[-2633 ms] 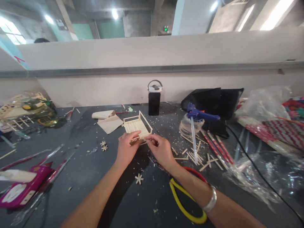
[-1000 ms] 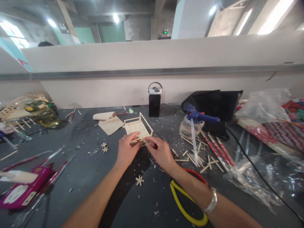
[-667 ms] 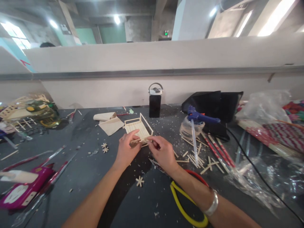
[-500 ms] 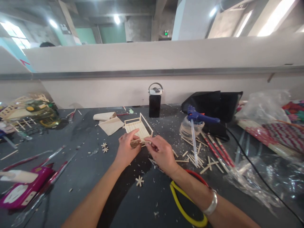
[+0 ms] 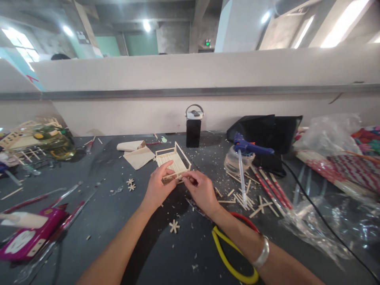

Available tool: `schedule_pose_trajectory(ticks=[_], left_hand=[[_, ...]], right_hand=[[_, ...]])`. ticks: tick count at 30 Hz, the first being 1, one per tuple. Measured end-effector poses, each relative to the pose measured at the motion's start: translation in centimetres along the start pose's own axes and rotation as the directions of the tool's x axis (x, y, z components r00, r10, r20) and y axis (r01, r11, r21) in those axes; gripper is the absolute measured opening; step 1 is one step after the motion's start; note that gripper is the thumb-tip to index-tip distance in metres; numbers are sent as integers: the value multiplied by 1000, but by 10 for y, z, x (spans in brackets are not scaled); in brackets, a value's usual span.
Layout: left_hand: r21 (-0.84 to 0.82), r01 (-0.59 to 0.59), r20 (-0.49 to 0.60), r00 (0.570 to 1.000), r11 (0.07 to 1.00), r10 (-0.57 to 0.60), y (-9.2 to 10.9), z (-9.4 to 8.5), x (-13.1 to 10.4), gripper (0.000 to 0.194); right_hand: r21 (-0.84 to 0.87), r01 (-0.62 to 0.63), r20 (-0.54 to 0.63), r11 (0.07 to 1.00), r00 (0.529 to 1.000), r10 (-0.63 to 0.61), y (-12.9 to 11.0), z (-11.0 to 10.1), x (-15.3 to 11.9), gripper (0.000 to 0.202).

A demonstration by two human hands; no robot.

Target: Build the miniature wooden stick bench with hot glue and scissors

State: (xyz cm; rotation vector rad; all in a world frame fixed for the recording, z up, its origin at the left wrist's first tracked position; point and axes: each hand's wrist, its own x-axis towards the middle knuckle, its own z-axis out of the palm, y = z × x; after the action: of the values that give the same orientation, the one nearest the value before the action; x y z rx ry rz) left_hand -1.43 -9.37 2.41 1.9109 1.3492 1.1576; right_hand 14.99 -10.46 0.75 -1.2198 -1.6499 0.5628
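A small model made of wooden sticks [image 5: 172, 159], with a slatted floor and low rails, stands on the dark table in front of me. My left hand [image 5: 159, 183] grips its near left side between thumb and fingers. At the near right corner, the fingers of my right hand [image 5: 202, 189] are pinched together against the front rail. Whatever is between those fingertips is too small and covered to make out. Nearer to me lies a star of crossed sticks [image 5: 174, 226], and two smaller stick stars [image 5: 131, 184] lie to the left.
Right of my hands are loose sticks [image 5: 247, 200], a blue glue gun [image 5: 252, 145] on a clear bowl, and pliers or scissors with a yellow handle [image 5: 234, 265]. A black-fronted bottle [image 5: 193, 132] stands behind the model. A magenta device [image 5: 35, 233] lies at left.
Both hands stay at the model. My right hand has shifted slightly left, its fingers still pinched at the near corner. My left hand is nearly unchanged.
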Motion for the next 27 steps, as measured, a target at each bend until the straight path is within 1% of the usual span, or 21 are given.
schedule_pose_trajectory(ticks=[3,7,13,17,21,27], left_hand=[[-2,20,-33,999,1000,-21,-1,3,0,51],[13,18,-64,998,1000,-17,-3,7,-1,48],[108,-5,-102,995,994,16,-11,10,-1,43],[103,-24,-101,994,994,35,-13,10,-1,42],[127,-32,-113,992,991,46,-11,9,-2,42],[152,-44,-103,993,987,60,-11,9,-1,43]], right_hand=[[32,-28,-9,999,1000,28,4,4,0,13],[37,-36,-19,999,999,37,6,6,0,15],[17,-13,3,1000,1000,13,5,4,-1,18],[-15,-1,11,1000,1000,1,4,3,-2,19],[-4,1,6,1000,1000,-1,4,3,-3,19],[4,2,5,1000,1000,-2,5,3,-3,19]])
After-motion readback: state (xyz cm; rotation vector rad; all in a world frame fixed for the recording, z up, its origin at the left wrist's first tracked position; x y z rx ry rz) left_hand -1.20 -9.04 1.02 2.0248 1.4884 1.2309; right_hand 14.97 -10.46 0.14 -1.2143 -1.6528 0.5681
